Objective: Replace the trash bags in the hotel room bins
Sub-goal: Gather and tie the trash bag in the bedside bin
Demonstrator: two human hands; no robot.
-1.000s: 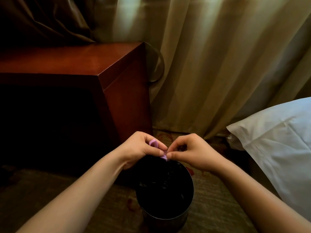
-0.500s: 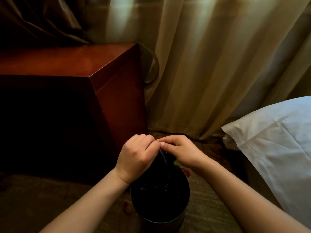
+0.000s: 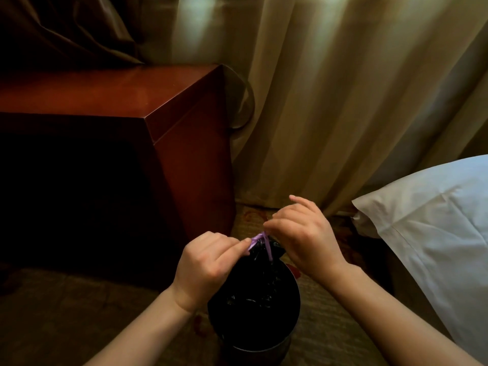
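Note:
A round dark bin stands on the carpet at the bottom centre. Inside it sits a black trash bag, its top gathered into a bunch above the far rim. A purple drawstring runs across that gathered top. My left hand pinches the string's left end between thumb and forefinger. My right hand pinches the other end, just right of the bunch, with its forefinger raised. The two hands are a short way apart, with the string between them.
A reddish wooden cabinet stands left of the bin, its corner close to my left hand. Beige curtains hang behind. A white pillow lies at the right, near my right forearm. Patterned carpet covers the floor.
My hands were pressed together over the bag's top; they have drawn apart, the right one up and to the right, and the purple string shows between them.

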